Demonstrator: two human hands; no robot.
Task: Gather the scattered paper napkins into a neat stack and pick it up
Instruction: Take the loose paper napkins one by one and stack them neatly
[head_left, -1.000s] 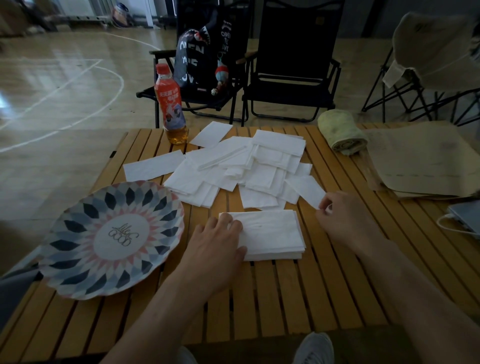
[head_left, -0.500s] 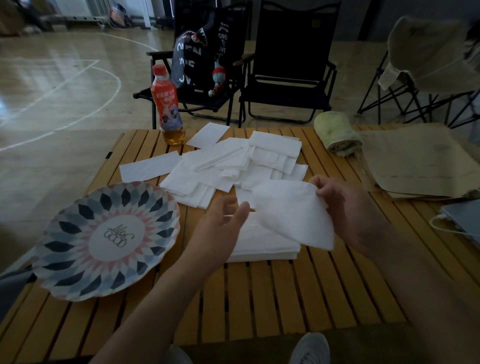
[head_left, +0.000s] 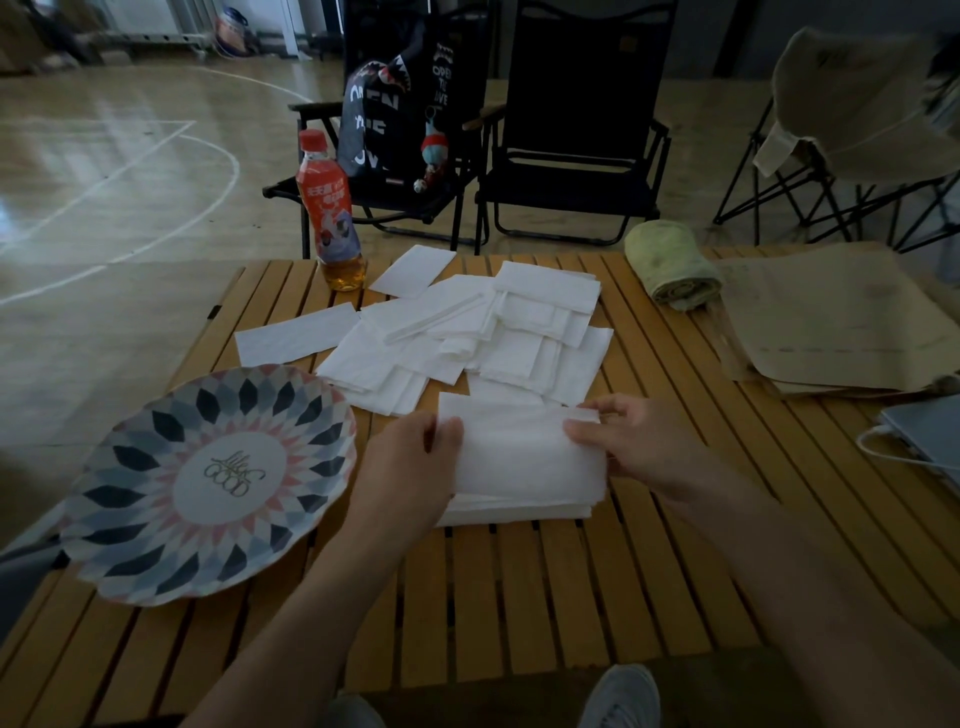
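Observation:
A white paper napkin is held flat between both hands just above a squared stack of napkins on the slatted wooden table. My left hand pinches the napkin's left edge. My right hand pinches its right edge with thumb and fingers. Behind them, several loose white napkins lie scattered and overlapping across the middle of the table, with one napkin apart at the left and another napkin at the back.
A patterned plate sits at the left. An orange drink bottle stands behind the napkins. A rolled green towel, brown paper sheets and a laptop with cable lie at the right. Folding chairs stand beyond the table.
My right hand picked a loose napkin from the pile and carried it over the stack. My left hand lifted off the stack and took the napkin's left edge.

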